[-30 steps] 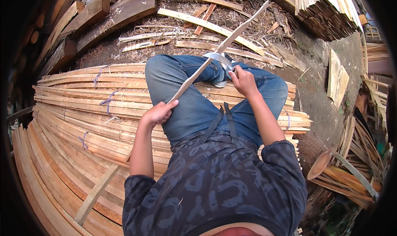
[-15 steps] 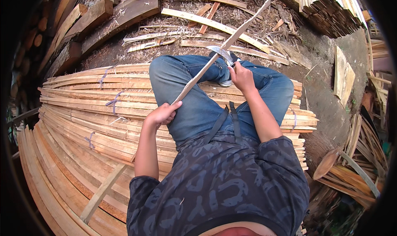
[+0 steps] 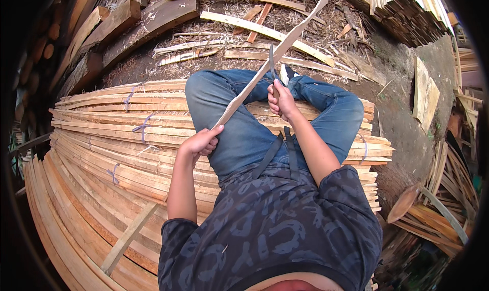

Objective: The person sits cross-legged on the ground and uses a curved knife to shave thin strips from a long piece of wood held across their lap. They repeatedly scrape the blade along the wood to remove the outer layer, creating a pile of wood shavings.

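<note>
A long, thin wooden strip (image 3: 250, 87) slants across my lap, from my left hand up to the far right. My left hand (image 3: 201, 142) is closed around its near end, beside my left knee. In my right hand (image 3: 282, 101) is a knife (image 3: 272, 67), its handle wrapped by my fingers. The dark blade points away from me and lies against or just beside the strip near its middle; I cannot tell whether it touches. My legs in blue jeans are folded beneath the strip.
Bundles of wooden slats (image 3: 122, 133) tied with purple string lie under and left of me. Loose strips (image 3: 285, 60) and shavings cover the ground ahead. Thick beams (image 3: 147, 28) lie far left, a slat stack (image 3: 405, 16) far right, and a cut log (image 3: 404, 203) at right.
My right hand has drawn the knife back toward me and slightly left, and the blade has turned to point away. The strip's far end has shifted slightly left; my left hand stays put.
</note>
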The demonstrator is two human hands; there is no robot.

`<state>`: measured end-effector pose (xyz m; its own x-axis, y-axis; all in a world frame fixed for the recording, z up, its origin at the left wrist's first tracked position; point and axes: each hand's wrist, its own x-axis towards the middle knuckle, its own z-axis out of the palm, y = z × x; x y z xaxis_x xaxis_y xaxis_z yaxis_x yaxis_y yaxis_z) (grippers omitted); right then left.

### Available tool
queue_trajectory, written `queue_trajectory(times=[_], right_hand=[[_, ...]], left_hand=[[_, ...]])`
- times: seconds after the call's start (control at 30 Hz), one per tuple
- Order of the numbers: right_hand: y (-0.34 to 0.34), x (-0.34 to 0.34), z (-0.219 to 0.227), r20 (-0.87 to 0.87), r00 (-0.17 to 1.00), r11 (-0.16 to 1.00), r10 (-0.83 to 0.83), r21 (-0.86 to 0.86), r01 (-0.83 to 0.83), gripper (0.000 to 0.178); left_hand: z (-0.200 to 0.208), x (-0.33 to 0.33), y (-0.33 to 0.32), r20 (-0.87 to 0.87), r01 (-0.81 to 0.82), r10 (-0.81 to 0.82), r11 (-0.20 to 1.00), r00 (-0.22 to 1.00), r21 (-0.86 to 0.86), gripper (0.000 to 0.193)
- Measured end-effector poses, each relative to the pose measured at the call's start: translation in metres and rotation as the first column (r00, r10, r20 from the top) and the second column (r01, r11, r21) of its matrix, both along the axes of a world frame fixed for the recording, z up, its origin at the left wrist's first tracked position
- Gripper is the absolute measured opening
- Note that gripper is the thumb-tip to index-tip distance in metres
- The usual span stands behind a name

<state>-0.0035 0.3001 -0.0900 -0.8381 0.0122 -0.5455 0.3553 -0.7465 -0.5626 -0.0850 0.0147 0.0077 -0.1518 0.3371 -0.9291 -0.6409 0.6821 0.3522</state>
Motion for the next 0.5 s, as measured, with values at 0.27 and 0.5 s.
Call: queue_trajectory(times=[0.27,0.5], right_hand=[[0.014,0.019,-0.010,-0.019,0.947,-0.269,0.321,0.957,0.110,0.033],[0.022,0.007,-0.020,-0.025,0.982,-0.305,0.188,0.949,0.082,0.034]], left_hand=[[0.007,0.001,0.006,-0.013,0.015,-0.015,0.999,1.000,-0.035,0.059],[0.002,-0.001,0.006,0.001,0.031,-0.031,0.999,1.000,-0.035,0.060]])
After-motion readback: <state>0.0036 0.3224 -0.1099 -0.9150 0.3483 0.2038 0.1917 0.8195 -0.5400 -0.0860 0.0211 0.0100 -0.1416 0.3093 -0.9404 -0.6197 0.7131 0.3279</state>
